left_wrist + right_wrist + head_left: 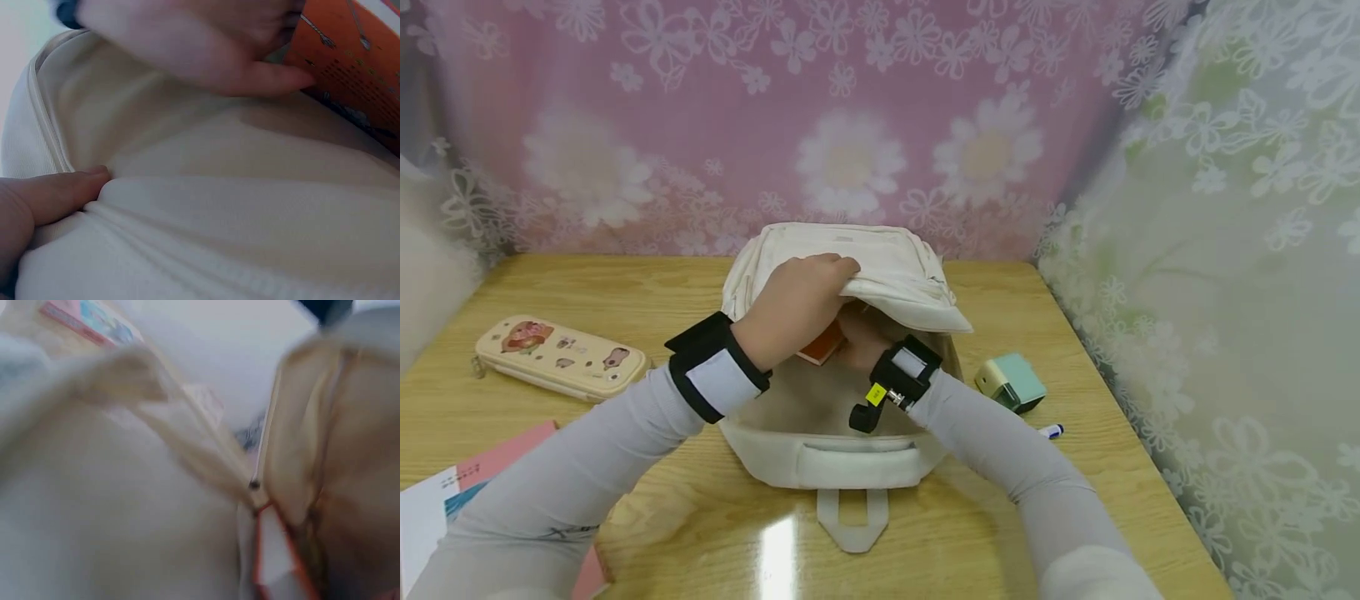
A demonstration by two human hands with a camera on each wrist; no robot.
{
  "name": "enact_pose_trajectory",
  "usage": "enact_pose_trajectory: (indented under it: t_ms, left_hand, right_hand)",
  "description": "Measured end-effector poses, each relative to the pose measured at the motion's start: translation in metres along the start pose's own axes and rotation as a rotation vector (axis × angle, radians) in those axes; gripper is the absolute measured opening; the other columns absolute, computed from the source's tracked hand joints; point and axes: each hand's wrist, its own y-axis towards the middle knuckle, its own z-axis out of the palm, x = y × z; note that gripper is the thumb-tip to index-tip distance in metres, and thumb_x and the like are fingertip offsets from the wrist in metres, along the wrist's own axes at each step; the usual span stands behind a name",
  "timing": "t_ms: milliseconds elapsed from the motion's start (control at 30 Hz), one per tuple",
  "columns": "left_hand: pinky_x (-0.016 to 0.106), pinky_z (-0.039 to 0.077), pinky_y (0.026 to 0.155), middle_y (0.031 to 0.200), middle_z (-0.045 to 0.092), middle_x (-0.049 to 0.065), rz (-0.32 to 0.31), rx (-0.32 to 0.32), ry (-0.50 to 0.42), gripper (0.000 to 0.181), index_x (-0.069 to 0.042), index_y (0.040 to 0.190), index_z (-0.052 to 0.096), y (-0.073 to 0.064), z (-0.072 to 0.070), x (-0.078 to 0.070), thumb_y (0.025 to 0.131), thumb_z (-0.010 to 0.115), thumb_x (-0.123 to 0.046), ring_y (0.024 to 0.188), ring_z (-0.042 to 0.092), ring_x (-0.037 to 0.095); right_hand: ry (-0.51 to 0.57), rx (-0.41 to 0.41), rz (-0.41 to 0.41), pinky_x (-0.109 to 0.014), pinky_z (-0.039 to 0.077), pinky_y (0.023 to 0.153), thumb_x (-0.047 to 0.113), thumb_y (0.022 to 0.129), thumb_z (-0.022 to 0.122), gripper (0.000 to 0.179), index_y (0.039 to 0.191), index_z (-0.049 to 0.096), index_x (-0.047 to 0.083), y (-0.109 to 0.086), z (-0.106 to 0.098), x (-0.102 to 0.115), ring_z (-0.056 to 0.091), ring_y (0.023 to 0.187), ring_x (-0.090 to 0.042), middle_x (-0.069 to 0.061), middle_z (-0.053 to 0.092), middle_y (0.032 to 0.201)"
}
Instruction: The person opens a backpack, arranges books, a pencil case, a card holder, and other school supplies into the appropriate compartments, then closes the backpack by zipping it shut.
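Note:
A cream backpack (842,467) lies on the table with its main compartment unzipped. My left hand (797,300) lifts the edge of its front panel; in the left wrist view the thumb (62,194) pinches the fabric at the opening. My right hand (867,337) reaches inside, its fingers partly hidden under the panel. It grips an orange book (356,69) with printed drawings, thumb along the near edge. Only a corner of the book shows in the head view; the right wrist view, blurred, shows its pale page edge (275,550) between the bag's sides.
Left of the bag lies a cream pencil case (561,357) with cartoon prints. Pink and white books (490,467) lie at the front left, partly under my left sleeve. A green and yellow box-shaped item (1011,382) and a marker (1052,431) are on the right.

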Motion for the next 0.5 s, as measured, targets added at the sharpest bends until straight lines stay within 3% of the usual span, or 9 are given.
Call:
enact_pose_trajectory:
  t_ms: [33, 67, 133, 200, 267, 333, 400, 467, 500]
  left_hand:
    - [0.035, 0.051, 0.064, 0.083, 0.066, 0.010, -0.008, 0.004, -0.009, 0.006, -0.005, 0.087, 0.062, 0.001, -0.001, 0.001, 0.089, 0.058, -0.002, 0.073, 0.064, 0.026]
    - [0.035, 0.051, 0.065, 0.083, 0.066, 0.011, -0.014, 0.007, -0.016, 0.006, -0.005, 0.087, 0.063, 0.002, -0.001, 0.003, 0.089, 0.059, -0.002, 0.073, 0.064, 0.026]
    - [0.035, 0.051, 0.067, 0.083, 0.066, 0.010, -0.032, 0.014, -0.033, 0.003, -0.006, 0.086, 0.062, 0.004, -0.002, 0.005, 0.088, 0.061, -0.005, 0.073, 0.063, 0.026]
    - [0.035, 0.050, 0.067, 0.082, 0.066, 0.010, -0.046, 0.024, -0.045, 0.003, -0.006, 0.086, 0.062, 0.003, -0.001, 0.006, 0.088, 0.062, -0.008, 0.073, 0.062, 0.025]
    - [0.035, 0.049, 0.066, 0.082, 0.066, 0.010, -0.050, 0.030, -0.051, 0.006, -0.006, 0.087, 0.063, 0.001, 0.001, 0.007, 0.087, 0.065, -0.011, 0.072, 0.062, 0.024]
    - [0.034, 0.049, 0.065, 0.080, 0.065, 0.009, -0.041, 0.030, -0.052, 0.006, -0.006, 0.087, 0.063, -0.002, 0.003, 0.008, 0.087, 0.066, -0.011, 0.070, 0.061, 0.023]
    - [0.033, 0.048, 0.062, 0.077, 0.064, 0.008, -0.025, 0.021, -0.046, 0.005, -0.006, 0.084, 0.062, -0.006, 0.006, 0.007, 0.088, 0.064, -0.010, 0.066, 0.059, 0.021]
    - [0.032, 0.048, 0.058, 0.074, 0.063, 0.007, -0.005, 0.008, -0.025, 0.006, -0.007, 0.082, 0.061, -0.010, 0.010, 0.005, 0.088, 0.063, -0.007, 0.062, 0.058, 0.020]
    - [0.032, 0.048, 0.056, 0.073, 0.062, 0.007, 0.004, 0.006, -0.013, 0.008, -0.008, 0.081, 0.061, -0.012, 0.011, 0.004, 0.088, 0.062, -0.006, 0.061, 0.057, 0.019]
  right_hand:
    - [0.074, -0.001, 0.028, -0.026, 0.041, 0.091, 0.010, 0.092, 0.050, 0.037, 0.127, 0.039, 0.016, -0.001, -0.001, 0.001, 0.047, 0.107, -0.012, 0.000, 0.048, 0.121]
    - [0.048, -0.021, 0.039, -0.027, 0.041, 0.092, 0.007, 0.090, 0.050, 0.038, 0.126, 0.040, 0.014, -0.005, 0.000, 0.004, 0.047, 0.107, -0.014, -0.001, 0.049, 0.120]
    - [0.158, -0.088, 0.093, -0.034, 0.039, 0.095, 0.008, 0.091, 0.047, 0.027, 0.117, 0.044, 0.016, -0.020, 0.004, 0.011, 0.047, 0.103, -0.018, 0.000, 0.050, 0.115]
    - [0.052, -0.109, 0.088, -0.035, 0.038, 0.095, 0.003, 0.092, 0.043, 0.019, 0.108, 0.046, 0.013, -0.043, 0.009, 0.020, 0.047, 0.096, -0.017, 0.001, 0.051, 0.105]
    - [-0.139, -0.073, 0.088, -0.034, 0.036, 0.096, 0.004, 0.095, 0.040, 0.013, 0.102, 0.049, 0.009, -0.073, 0.014, 0.031, 0.046, 0.094, -0.015, 0.001, 0.051, 0.100]
    - [-0.397, 0.065, 0.064, -0.030, 0.040, 0.097, 0.008, 0.097, 0.042, 0.016, 0.104, 0.057, 0.005, -0.101, 0.016, 0.039, 0.053, 0.095, -0.013, 0.000, 0.058, 0.102]
    - [-0.653, 0.239, -0.060, -0.028, 0.046, 0.094, 0.011, 0.099, 0.043, 0.023, 0.109, 0.060, 0.000, -0.131, 0.020, 0.047, 0.060, 0.097, -0.013, -0.004, 0.065, 0.103]
    - [-0.938, 0.357, -0.352, -0.026, 0.050, 0.089, 0.011, 0.096, 0.050, 0.024, 0.114, 0.063, 0.003, -0.155, 0.020, 0.053, 0.064, 0.097, -0.012, -0.006, 0.069, 0.105]
    - [-1.086, 0.359, -0.540, -0.025, 0.051, 0.084, 0.011, 0.094, 0.054, 0.021, 0.111, 0.063, 0.003, -0.163, 0.020, 0.056, 0.065, 0.094, -0.015, -0.007, 0.069, 0.102]
